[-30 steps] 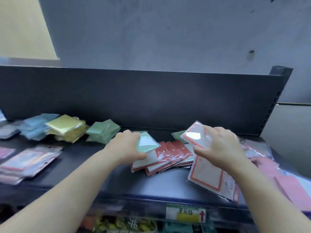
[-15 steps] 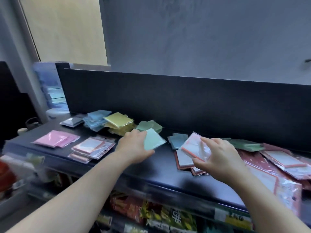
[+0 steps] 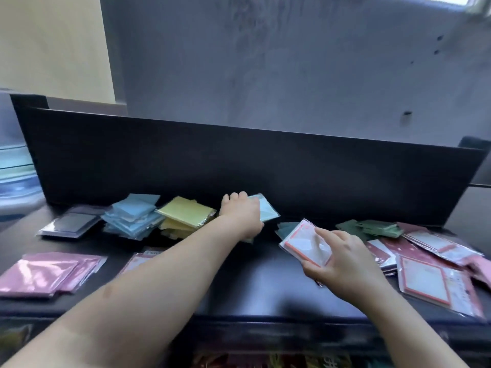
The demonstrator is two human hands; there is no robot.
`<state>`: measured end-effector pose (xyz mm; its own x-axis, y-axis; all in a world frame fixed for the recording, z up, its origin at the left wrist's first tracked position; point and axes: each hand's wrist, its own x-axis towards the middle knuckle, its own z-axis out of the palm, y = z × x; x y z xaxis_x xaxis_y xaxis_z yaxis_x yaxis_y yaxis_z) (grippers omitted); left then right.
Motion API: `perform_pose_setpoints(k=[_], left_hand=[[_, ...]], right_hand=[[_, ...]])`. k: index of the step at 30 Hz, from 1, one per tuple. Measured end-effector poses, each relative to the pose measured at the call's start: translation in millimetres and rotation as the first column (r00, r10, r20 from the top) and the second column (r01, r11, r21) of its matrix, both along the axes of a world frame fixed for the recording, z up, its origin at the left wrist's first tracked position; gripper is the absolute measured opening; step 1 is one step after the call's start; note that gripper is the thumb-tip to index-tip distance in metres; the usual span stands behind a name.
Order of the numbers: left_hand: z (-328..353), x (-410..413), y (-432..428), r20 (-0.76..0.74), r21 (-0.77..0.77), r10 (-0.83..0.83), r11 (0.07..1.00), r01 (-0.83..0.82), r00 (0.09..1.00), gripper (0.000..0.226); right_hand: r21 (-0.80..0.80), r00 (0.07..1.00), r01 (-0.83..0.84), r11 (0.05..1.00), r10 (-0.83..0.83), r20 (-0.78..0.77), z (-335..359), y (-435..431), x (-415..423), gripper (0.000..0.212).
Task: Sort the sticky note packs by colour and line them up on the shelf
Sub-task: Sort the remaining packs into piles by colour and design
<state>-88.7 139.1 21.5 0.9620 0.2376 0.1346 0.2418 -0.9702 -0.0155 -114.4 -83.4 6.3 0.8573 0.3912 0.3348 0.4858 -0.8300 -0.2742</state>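
Hands each grip one pack: the left hand (image 3: 240, 215) pinches a mint pack (image 3: 267, 209) at the back of the shelf (image 3: 265, 285), just right of the yellow stack (image 3: 186, 212). The right hand (image 3: 345, 266) clamps a red-bordered pack (image 3: 303, 244). Best laid flat, edges squared (clear of yellow). Visible groups: one blue stack (image 3: 132, 216), one yellow, one pink pile (image 3: 45, 272); the packs within them are too blurred to count.

Dim daylight from upper right, wrapper glare, blurred, warped edges

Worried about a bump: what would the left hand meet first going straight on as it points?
Probably the black back panel, close behind the pale green pack the left hand holds; depth unclear.
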Motion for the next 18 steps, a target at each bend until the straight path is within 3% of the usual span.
perform_pose_setpoints(k=[4, 8, 12, 18], left_hand=[[-2.1, 16.6, 19.4, -0.097, 0.002, -0.014, 1.000, 0.014, 0.995, 0.055], [-5.8, 15.4, 27.8, -0.239, -0.062, -0.077, 0.996, 0.064, 0.968, 0.034], [-0.8, -7.6, 34.7, -0.078, -0.136, -0.179, 0.976, 0.167, 0.981, 0.023], [9.7, -71.9, 84.8, 0.173, -0.246, -0.156, 0.949, 0.196, 0.972, 0.036]], right_hand=[[0.003, 0.997, 0.077, 0.997, -0.077, -0.012, -5.9, 10.7, -22.7, 0.070], [-0.003, 0.993, 0.120, 0.993, -0.120, -0.019, -8.3, 21.5, -41.6, 0.071], [-0.003, 0.995, 0.097, 0.995, -0.097, -0.016, -4.3, 38.4, -50.5, 0.069], [-0.027, 0.994, -0.085, 0.996, 0.083, -0.066, -5.8, 100.1, -64.6, 0.071]])
